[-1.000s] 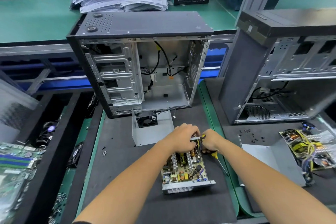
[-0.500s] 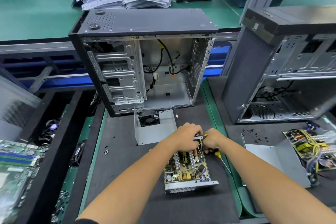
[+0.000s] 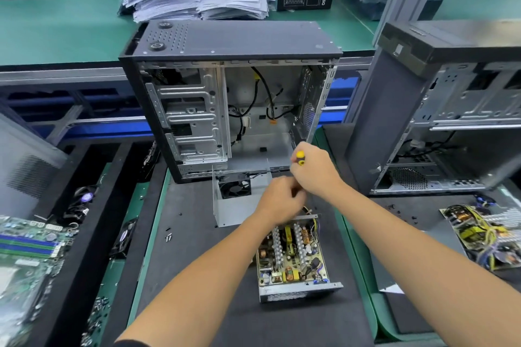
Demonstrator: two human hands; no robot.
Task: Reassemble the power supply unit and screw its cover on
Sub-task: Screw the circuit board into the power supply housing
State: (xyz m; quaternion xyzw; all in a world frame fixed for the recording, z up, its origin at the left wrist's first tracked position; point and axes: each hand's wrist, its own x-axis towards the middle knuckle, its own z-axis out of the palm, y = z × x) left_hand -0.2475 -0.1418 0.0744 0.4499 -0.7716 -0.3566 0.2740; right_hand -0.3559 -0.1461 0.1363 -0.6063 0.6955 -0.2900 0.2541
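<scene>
1. Head view: the power supply unit (image 3: pixel 293 259) lies open on the dark mat (image 3: pixel 197 262), its circuit board bare and facing up, its vented end wall toward the person.
2. Its cover (image 3: pixel 236 200), a bent grey sheet with the fan in it, stands apart on the mat just beyond the unit, so the cover is neither fitted nor screwed down. My judgement is that the task is early to midway: the board sits in the tray, while closing and all cover screws remain.
3. The left hand (image 3: pixel 282 200) hovers above the unit's far edge, fingers curled in as if pinching something small; motion blur hides what, so I cannot tell whether it holds a screw.
4. The right hand (image 3: pixel 315 172) is raised just beyond and right of the left, fingers wrapped round a screwdriver (image 3: pixel 299 158) whose yellow and black handle end sticks out of the fist. Its tip is hidden.
5. From both sets of fingers the unit is below and nearer the person; the cover is just left of the left hand's fingers.
6. Loose screws (image 3: pixel 168 236) lie on the mat well left of the fingers. An open computer case (image 3: pixel 225 98) stands behind the hands.
</scene>
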